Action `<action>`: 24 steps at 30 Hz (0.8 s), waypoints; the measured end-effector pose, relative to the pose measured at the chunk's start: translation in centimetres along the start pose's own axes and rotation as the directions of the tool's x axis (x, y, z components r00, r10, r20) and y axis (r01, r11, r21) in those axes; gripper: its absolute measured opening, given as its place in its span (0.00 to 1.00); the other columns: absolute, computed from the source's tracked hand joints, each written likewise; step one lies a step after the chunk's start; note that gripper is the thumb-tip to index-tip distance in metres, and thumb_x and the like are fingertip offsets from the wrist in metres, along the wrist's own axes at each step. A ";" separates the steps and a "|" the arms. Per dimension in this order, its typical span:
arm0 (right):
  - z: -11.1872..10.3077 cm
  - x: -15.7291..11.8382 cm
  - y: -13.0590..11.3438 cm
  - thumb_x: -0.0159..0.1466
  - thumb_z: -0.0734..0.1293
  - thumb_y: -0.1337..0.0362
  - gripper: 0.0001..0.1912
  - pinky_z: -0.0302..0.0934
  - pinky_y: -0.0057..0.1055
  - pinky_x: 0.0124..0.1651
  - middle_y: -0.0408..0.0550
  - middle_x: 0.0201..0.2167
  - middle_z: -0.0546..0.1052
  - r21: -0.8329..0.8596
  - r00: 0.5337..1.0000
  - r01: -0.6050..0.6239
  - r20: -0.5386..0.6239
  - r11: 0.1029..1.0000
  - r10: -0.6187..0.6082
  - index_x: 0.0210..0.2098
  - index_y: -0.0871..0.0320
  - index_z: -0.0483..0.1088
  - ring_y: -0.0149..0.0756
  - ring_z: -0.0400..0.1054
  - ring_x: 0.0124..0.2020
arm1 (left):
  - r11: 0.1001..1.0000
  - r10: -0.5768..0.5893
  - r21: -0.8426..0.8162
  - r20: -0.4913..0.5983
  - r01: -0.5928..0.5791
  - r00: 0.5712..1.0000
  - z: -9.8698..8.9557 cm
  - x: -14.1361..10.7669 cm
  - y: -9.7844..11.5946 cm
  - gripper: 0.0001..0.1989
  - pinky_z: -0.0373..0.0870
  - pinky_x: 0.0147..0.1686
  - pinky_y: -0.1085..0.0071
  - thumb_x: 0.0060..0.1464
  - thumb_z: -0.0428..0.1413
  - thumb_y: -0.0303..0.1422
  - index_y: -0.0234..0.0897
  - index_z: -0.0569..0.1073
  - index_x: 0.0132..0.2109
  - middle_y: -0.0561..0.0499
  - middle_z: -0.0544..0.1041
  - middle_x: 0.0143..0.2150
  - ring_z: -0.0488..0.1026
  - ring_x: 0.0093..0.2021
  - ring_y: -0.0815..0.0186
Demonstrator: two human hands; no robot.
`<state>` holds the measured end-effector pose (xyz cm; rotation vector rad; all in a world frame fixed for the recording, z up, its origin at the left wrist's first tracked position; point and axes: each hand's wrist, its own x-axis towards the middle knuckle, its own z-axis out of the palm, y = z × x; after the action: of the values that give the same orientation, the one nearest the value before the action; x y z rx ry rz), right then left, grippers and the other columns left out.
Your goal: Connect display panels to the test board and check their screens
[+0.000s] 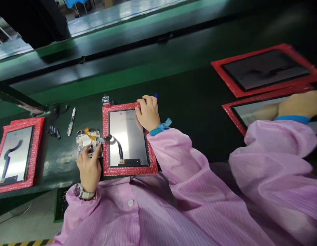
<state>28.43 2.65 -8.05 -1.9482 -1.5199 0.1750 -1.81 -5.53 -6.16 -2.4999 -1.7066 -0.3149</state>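
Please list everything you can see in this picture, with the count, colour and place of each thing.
Flat rectangular display panel: four, grey, one on each pad.
Bubble-wrap pad: four, red, on the belt.
Conveyor belt: one, dark green, under the pads.
Metal circuit board: one, silver, left of the centre pad.
Flat ribbon cable: one, black, from centre panel toward the board.
Slim pen: one, white, left of the board.
Co-worker's hand: one, blurred, far right, over a panel.
Left hand: one, on the board.
Right hand: one, on the pad's top edge.
Striped sleeves: two, pink, foreground.
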 end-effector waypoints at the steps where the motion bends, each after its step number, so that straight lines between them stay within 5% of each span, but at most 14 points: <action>1: -0.3 0.1 -0.1 0.70 0.57 0.66 0.17 0.56 0.57 0.66 0.63 0.55 0.68 0.000 1.000 -0.011 -0.024 1.000 0.011 0.52 0.64 0.72 0.55 0.58 0.60 | 0.998 0.002 -0.064 -0.040 -0.004 0.999 0.0 -0.1 0.2 0.24 0.68 0.55 0.47 0.63 0.46 0.22 0.40 0.77 0.59 0.35 0.67 0.60 0.68 0.57 0.46; 5: -0.8 0.3 0.2 0.70 0.55 0.68 0.16 0.63 0.57 0.59 0.61 0.45 0.73 0.009 1.000 -0.009 0.026 1.000 0.009 0.47 0.63 0.72 0.54 0.64 0.52 | 0.928 0.042 -0.361 -0.149 -0.094 0.988 -0.6 -0.8 1.8 0.17 0.69 0.58 0.57 0.65 0.47 0.25 0.37 0.76 0.54 0.40 0.70 0.56 0.70 0.58 0.55; 8: -0.3 0.2 0.7 0.68 0.56 0.66 0.14 0.67 0.55 0.53 0.61 0.44 0.73 -0.002 0.996 -0.003 0.093 1.000 0.003 0.42 0.61 0.73 0.53 0.66 0.49 | 0.868 0.143 -0.471 -0.067 -0.158 0.987 -1.2 -1.0 3.1 0.14 0.71 0.54 0.64 0.68 0.47 0.27 0.38 0.74 0.54 0.44 0.74 0.51 0.73 0.53 0.60; 16: 2.1 0.3 2.4 0.70 0.58 0.56 0.13 0.62 0.54 0.64 0.55 0.44 0.74 0.106 1.000 -0.014 -0.010 0.994 0.015 0.36 0.47 0.72 0.51 0.66 0.57 | 0.901 0.095 -0.428 0.042 -0.068 0.995 -1.7 -1.2 4.0 0.13 0.72 0.54 0.61 0.70 0.48 0.34 0.37 0.70 0.57 0.44 0.76 0.53 0.73 0.55 0.57; 20: 1.4 0.8 2.4 0.68 0.60 0.57 0.13 0.62 0.57 0.61 0.57 0.41 0.76 0.193 0.999 -0.028 0.021 0.981 0.025 0.36 0.54 0.74 0.52 0.68 0.52 | 0.909 0.100 -0.411 0.063 -0.065 0.993 -1.6 -1.5 4.2 0.13 0.72 0.54 0.59 0.70 0.48 0.35 0.38 0.70 0.56 0.43 0.76 0.54 0.73 0.55 0.55; 24: -0.5 1.2 1.8 0.67 0.60 0.59 0.14 0.66 0.49 0.56 0.54 0.38 0.77 0.300 0.998 -0.051 0.046 0.953 0.039 0.39 0.59 0.75 0.43 0.71 0.42 | 0.898 0.095 -0.437 0.074 -0.054 0.993 -1.6 -1.6 4.2 0.14 0.72 0.53 0.58 0.71 0.48 0.36 0.38 0.70 0.57 0.43 0.77 0.53 0.73 0.54 0.55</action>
<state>30.51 3.30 -8.28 -1.7447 -1.3826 0.4417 1.33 -8.82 -4.81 -2.9243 -1.7253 -0.6480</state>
